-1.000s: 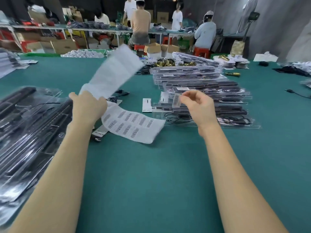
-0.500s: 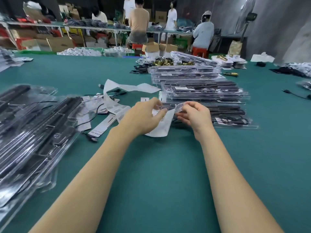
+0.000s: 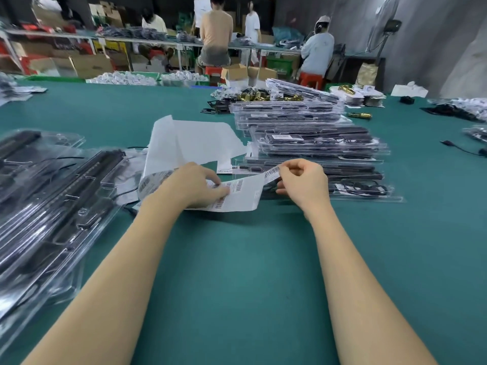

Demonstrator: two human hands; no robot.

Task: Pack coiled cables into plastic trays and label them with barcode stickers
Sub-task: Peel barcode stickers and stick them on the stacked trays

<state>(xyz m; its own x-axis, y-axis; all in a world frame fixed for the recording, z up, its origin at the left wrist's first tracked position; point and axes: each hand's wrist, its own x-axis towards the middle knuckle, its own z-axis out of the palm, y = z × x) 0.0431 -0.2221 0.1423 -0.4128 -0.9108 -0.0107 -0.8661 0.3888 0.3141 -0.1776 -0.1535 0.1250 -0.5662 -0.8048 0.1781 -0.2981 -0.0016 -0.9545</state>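
Observation:
A white sheet of barcode stickers (image 3: pixel 245 196) lies on the green table in front of me, its far end curling up. My left hand (image 3: pixel 195 185) presses the sheet down with its fingers on the barcodes. My right hand (image 3: pixel 303 184) pinches one barcode sticker (image 3: pixel 271 173) by its end, half peeled off the sheet's right edge. Just behind my hands stands a stack of clear plastic trays (image 3: pixel 316 151) holding black cables. A second pile of clear trays with black cables (image 3: pixel 52 206) lies at the left.
Brass parts (image 3: pixel 258 96) and small bags sit beyond the tray stack. A loose black cable (image 3: pixel 463 148) lies at the far right. Several people sit at a bench along the back. Open green table (image 3: pixel 237 285) lies between my forearms.
My left hand came down from holding the sheet in the air and now pins it on the table. My right hand has taken hold of a sticker and pulled it rightward off the sheet.

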